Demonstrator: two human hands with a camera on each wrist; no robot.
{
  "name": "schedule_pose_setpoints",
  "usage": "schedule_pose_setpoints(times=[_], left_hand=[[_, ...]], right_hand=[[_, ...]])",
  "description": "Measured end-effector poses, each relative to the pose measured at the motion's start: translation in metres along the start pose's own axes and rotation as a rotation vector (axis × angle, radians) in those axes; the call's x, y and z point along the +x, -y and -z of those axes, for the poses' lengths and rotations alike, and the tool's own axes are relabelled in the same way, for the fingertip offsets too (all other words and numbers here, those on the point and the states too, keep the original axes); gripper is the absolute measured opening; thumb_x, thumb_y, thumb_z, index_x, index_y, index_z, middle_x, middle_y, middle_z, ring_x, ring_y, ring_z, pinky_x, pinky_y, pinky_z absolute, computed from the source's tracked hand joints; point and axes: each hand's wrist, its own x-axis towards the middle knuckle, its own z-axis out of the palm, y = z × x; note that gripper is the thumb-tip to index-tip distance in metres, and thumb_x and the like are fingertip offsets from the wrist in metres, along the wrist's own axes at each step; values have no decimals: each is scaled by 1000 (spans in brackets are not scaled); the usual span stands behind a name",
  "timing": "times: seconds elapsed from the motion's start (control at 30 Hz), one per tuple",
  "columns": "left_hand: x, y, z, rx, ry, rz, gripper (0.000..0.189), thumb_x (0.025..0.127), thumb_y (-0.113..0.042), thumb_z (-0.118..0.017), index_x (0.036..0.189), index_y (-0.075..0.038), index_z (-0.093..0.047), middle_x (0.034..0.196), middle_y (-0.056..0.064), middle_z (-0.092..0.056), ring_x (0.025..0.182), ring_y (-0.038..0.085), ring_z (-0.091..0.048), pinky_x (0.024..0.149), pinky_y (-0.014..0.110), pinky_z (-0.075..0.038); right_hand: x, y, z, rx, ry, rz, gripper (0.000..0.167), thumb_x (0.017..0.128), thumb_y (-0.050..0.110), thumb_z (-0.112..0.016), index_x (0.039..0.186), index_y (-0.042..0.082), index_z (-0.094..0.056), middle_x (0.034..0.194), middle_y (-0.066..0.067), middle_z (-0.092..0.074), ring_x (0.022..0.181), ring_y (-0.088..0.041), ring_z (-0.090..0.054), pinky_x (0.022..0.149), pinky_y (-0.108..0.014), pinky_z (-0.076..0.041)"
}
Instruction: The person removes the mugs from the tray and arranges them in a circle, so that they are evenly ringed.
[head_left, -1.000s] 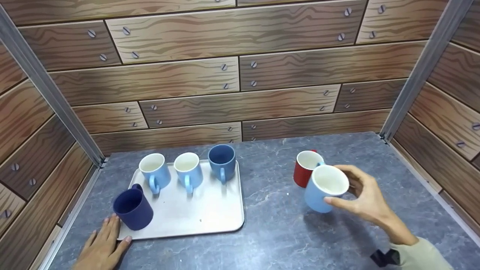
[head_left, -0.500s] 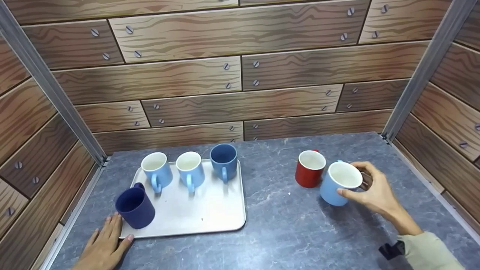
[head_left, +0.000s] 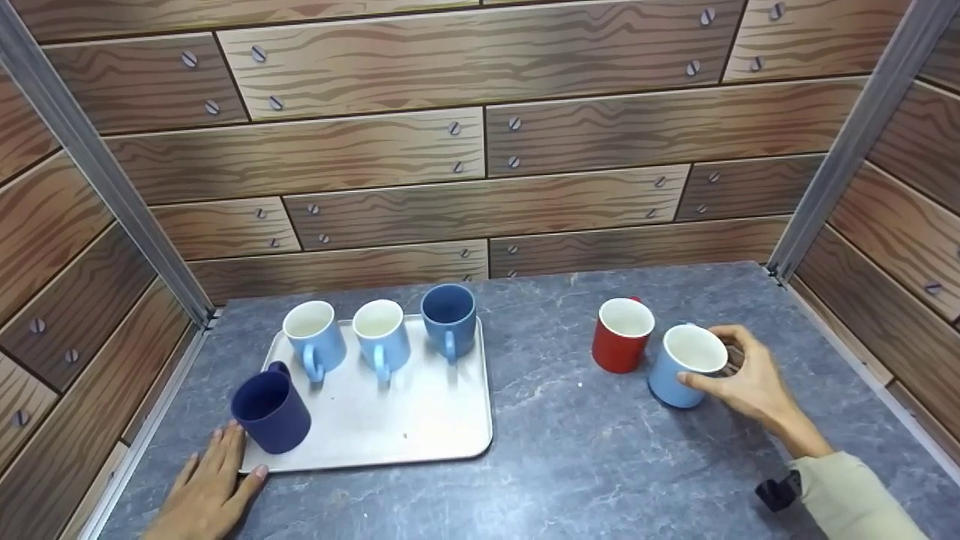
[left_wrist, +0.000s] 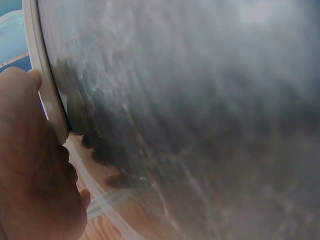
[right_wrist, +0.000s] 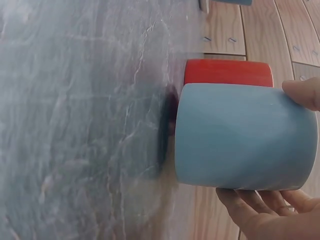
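My right hand (head_left: 750, 379) grips a light blue mug (head_left: 679, 375) with a white inside, thumb on the near side and fingers on the far right. The mug is upright, very low over the table; whether its base touches cannot be told. Just left of it a red mug (head_left: 619, 345) with a white inside stands on the table. My left hand (head_left: 206, 480) lies with straight fingers at the near left corner of the white tray (head_left: 375, 439), thumb on its front edge. A dark blue mug (head_left: 271, 412) sits on that corner of the tray, beside the fingertips.
Along the tray's back stand two light blue mugs, one on the left (head_left: 315, 341) and one in the middle (head_left: 381, 341), and a medium blue mug (head_left: 448, 322). Wood-patterned walls (head_left: 375, 150) with metal corner posts (head_left: 840, 142) enclose the grey marbled table (head_left: 540, 442).
My right hand has carried the light blue mug to the right and lower, from in front of the red mug to beside it. My left hand has stayed in place.
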Motion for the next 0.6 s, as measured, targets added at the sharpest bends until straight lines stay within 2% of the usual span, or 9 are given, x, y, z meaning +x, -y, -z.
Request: schedule_pose_setpoints(times=[0.23, 0.6], left_hand=[[-1, -1, 1, 3, 5, 3, 88, 111, -54, -47, 165, 12, -22, 173, 34, -18, 159, 57, -18, 121, 78, -13], [1, 0, 0, -3, 11, 11, 90, 111, -56, -46, 164, 12, -22, 173, 34, -17, 159, 57, -17, 121, 78, -14]], right_hand=[[3, -6, -3, -14, -25, -31, 73, 73, 4, -98, 133, -8, -57, 124, -25, -65, 100, 4, -63, 85, -8, -51], [6, -7, -8, 0, -5, -51, 74, 75, 8, -98, 135, -8, -57, 126, -27, -65, 100, 5, -65, 86, -7, -52]])
